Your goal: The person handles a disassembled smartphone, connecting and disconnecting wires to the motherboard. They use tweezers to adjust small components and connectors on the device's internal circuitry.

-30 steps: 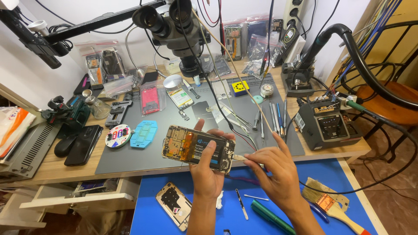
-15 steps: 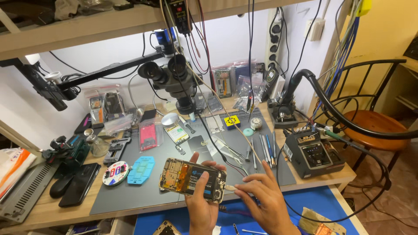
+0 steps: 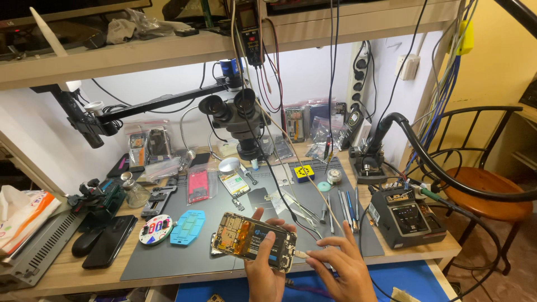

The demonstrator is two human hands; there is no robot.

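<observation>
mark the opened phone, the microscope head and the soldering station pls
opened phone (image 3: 254, 241), head view, on the exposed internals held in the left hand.
microscope head (image 3: 239, 118), head view, on the body below the eyepieces.
soldering station (image 3: 407, 219), head view, on its sloped front panel.

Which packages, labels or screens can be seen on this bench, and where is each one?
Soldering station screen: right side of the bench, small dark rectangle on a black box.
Pink packet: on the grey mat, centre-left, flat rectangle.
Clear plastic bags: back left, against the wall.
Yellow square label: on the mat behind the opened phone.
</observation>
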